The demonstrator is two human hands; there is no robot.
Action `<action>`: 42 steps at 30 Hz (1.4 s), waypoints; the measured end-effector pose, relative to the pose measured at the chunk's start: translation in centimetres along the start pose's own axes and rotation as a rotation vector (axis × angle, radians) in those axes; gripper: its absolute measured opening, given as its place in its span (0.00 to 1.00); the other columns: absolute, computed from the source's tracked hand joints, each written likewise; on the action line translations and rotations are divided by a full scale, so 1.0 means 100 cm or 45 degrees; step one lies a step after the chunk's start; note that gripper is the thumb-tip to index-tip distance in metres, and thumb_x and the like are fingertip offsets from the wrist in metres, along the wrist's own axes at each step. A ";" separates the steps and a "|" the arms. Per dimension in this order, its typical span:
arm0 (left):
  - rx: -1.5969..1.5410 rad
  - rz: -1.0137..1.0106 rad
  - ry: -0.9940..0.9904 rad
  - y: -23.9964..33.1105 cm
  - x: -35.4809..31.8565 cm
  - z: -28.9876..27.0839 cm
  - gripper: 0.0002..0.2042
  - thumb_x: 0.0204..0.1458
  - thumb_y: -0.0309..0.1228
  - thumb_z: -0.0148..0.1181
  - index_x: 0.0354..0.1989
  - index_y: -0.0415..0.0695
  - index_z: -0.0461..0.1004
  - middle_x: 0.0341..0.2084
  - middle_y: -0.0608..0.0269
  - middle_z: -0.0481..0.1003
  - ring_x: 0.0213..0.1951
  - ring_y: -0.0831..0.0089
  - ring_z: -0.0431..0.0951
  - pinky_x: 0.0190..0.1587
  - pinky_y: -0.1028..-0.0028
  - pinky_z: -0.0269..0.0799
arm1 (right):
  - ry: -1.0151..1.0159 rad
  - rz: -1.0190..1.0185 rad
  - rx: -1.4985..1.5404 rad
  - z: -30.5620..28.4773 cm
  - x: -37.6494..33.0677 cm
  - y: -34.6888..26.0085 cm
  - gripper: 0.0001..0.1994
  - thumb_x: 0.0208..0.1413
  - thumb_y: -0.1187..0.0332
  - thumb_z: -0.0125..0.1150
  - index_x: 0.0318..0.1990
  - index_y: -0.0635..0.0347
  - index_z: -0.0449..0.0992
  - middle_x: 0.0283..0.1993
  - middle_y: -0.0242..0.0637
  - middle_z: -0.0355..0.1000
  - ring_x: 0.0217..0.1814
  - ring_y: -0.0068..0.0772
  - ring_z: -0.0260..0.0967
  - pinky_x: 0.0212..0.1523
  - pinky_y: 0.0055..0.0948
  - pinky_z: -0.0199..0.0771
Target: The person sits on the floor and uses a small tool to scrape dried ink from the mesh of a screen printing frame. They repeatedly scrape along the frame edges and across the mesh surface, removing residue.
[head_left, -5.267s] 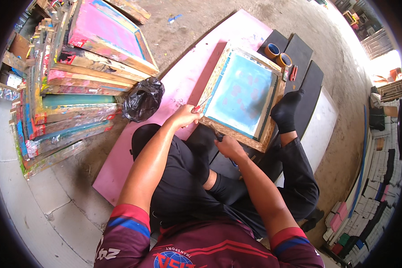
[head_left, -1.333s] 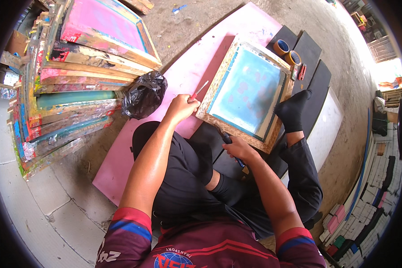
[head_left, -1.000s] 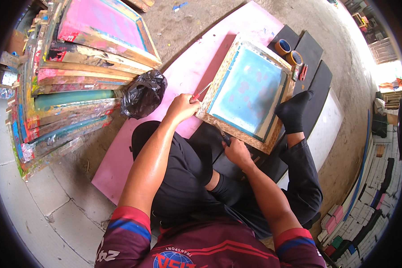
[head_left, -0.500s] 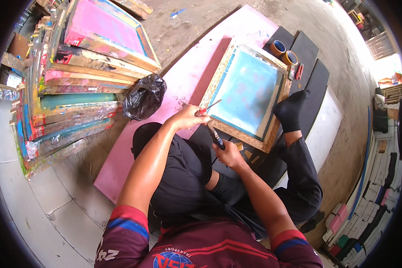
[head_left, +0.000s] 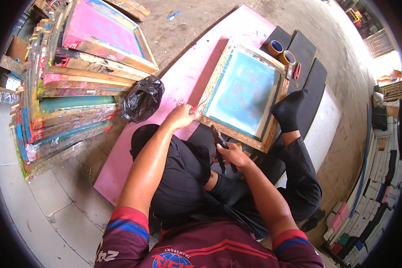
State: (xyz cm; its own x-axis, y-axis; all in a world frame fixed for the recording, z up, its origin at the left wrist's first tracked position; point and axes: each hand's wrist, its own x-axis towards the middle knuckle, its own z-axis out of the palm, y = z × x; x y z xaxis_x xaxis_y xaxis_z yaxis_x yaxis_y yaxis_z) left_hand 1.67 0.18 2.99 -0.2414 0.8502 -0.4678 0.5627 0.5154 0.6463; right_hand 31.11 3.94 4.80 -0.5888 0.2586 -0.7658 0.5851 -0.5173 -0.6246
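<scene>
My left hand [head_left: 181, 117] is closed around the red handle of a screwdriver [head_left: 194, 109], its thin shaft over the near left corner of a wooden screen-printing frame [head_left: 236, 134]. Light blue mesh [head_left: 243, 96] with faint reddish patches fills that frame. Closer to me, my right hand [head_left: 233, 156] grips a pair of pliers [head_left: 217, 136] with dark handles. The handles are spread apart, and the jaws point away from me, just short of the frame's near edge. My foot in a black sock [head_left: 288, 109] rests against the frame's right side.
Stacked paint-stained frames [head_left: 76, 85] stand at left, beside a black plastic bag [head_left: 143, 98]. Two tape rolls [head_left: 287, 57] and a red-handled tool [head_left: 297, 70] lie past the frame on black boards [head_left: 304, 47]. A pink sheet [head_left: 183, 80] lies underneath.
My left hand has moved left with the screwdriver, away from the pliers. The pliers' handles have spread apart in my right hand, which has shifted slightly right and nearer to me.
</scene>
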 end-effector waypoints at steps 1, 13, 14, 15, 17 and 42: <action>0.152 -0.008 0.102 0.001 0.000 -0.001 0.15 0.59 0.39 0.63 0.40 0.36 0.80 0.32 0.44 0.83 0.38 0.50 0.85 0.44 0.55 0.78 | 0.012 0.020 -0.007 -0.006 0.001 0.005 0.25 0.71 0.48 0.56 0.57 0.65 0.72 0.50 0.41 0.79 0.47 0.34 0.81 0.42 0.37 0.80; 0.039 -0.188 0.203 -0.001 0.002 -0.010 0.19 0.58 0.41 0.64 0.48 0.38 0.82 0.39 0.38 0.83 0.45 0.46 0.84 0.49 0.53 0.77 | 0.069 0.029 -0.334 0.003 0.015 -0.008 0.24 0.69 0.48 0.58 0.46 0.67 0.74 0.37 0.41 0.79 0.33 0.30 0.78 0.30 0.31 0.74; 0.034 -0.187 0.207 -0.002 0.002 -0.009 0.19 0.58 0.41 0.64 0.48 0.38 0.82 0.39 0.38 0.83 0.45 0.46 0.84 0.49 0.53 0.77 | 0.104 -0.002 -0.352 0.006 0.015 -0.012 0.25 0.69 0.49 0.58 0.43 0.69 0.76 0.33 0.42 0.79 0.30 0.29 0.77 0.29 0.31 0.73; 0.029 -0.187 0.210 -0.004 0.002 -0.009 0.19 0.58 0.41 0.64 0.49 0.38 0.82 0.39 0.38 0.83 0.45 0.46 0.84 0.49 0.53 0.77 | 0.090 0.026 -0.327 0.006 0.017 -0.014 0.24 0.69 0.49 0.58 0.44 0.69 0.76 0.34 0.42 0.79 0.31 0.30 0.77 0.28 0.31 0.73; 0.026 -0.192 0.192 0.003 0.000 -0.012 0.19 0.58 0.41 0.64 0.49 0.39 0.82 0.39 0.38 0.83 0.46 0.46 0.84 0.49 0.53 0.77 | 0.072 0.083 -0.274 0.004 0.020 -0.017 0.25 0.69 0.49 0.58 0.47 0.69 0.75 0.35 0.43 0.79 0.31 0.31 0.78 0.28 0.32 0.74; 0.133 -0.355 0.285 -0.005 -0.003 -0.009 0.20 0.59 0.45 0.63 0.47 0.40 0.82 0.42 0.41 0.83 0.47 0.46 0.84 0.51 0.53 0.78 | 0.719 -0.141 -1.285 0.018 0.031 0.012 0.24 0.68 0.50 0.55 0.45 0.68 0.78 0.42 0.64 0.80 0.49 0.70 0.78 0.54 0.58 0.77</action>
State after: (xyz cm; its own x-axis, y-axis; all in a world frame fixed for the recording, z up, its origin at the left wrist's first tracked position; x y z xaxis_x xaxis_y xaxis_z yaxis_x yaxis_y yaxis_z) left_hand 0.74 -0.29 3.33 -0.5571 0.6870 -0.4665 0.5259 0.7267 0.4420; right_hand 28.96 2.63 1.97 -0.4810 0.7202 -0.5000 0.8742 0.3504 -0.3363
